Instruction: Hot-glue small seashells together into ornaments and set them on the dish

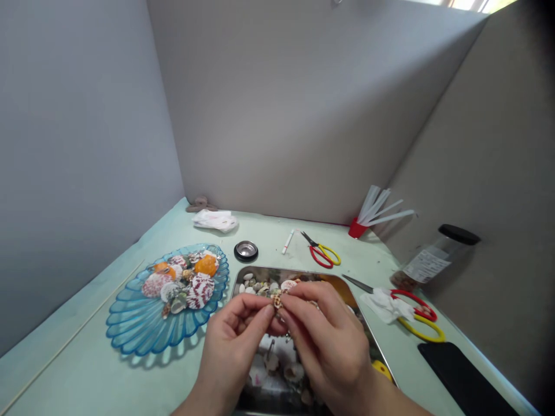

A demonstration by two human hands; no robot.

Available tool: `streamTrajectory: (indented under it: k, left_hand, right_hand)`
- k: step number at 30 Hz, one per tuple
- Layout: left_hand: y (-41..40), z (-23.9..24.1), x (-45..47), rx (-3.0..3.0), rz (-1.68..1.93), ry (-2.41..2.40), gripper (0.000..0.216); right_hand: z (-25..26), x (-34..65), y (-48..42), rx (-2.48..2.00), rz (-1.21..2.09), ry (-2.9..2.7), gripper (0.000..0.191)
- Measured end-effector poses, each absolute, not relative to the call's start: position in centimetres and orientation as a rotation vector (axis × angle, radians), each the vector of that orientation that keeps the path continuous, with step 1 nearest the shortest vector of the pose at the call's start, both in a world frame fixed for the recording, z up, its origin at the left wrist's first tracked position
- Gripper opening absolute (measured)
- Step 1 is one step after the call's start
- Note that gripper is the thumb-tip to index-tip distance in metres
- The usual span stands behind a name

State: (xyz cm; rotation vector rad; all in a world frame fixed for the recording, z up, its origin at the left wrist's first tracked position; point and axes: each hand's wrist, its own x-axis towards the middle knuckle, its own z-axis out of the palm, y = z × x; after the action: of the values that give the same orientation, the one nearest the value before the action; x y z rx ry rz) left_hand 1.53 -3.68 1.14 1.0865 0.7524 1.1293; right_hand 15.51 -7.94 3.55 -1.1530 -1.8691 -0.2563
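Observation:
Between the fingertips of both hands is a small brown-and-cream spotted seashell (277,299). My left hand (236,332) pinches it from the left with thumb and forefinger. From the right, my right hand (332,332) closes its fingers on the same shell, partly covering it. Just below the fingers a small shiny metal bit shows, too small to make out. Both hands are over a metal tray (356,300) that holds shells and pebbles, with much of its contents hidden behind them.
A blue scalloped dish (143,323) of shells stands left. Behind the tray are a round metal lid (245,250), small scissors (321,252) and a white plastic bag (214,220). To the right lie larger scissors (416,309), a jar (427,263), a black phone-like slab (463,375) and a red cup (358,229) of white strips.

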Motion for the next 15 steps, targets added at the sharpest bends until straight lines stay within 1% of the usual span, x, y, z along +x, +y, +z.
streamTrajectory:
  k: [15]
  left_hand:
    - [-3.94,1.45,1.29,1.120,1.158,0.687,0.008]
  right_hand:
    - [3.73,15.46,-7.79,-1.125,-0.240,-1.869,0.023]
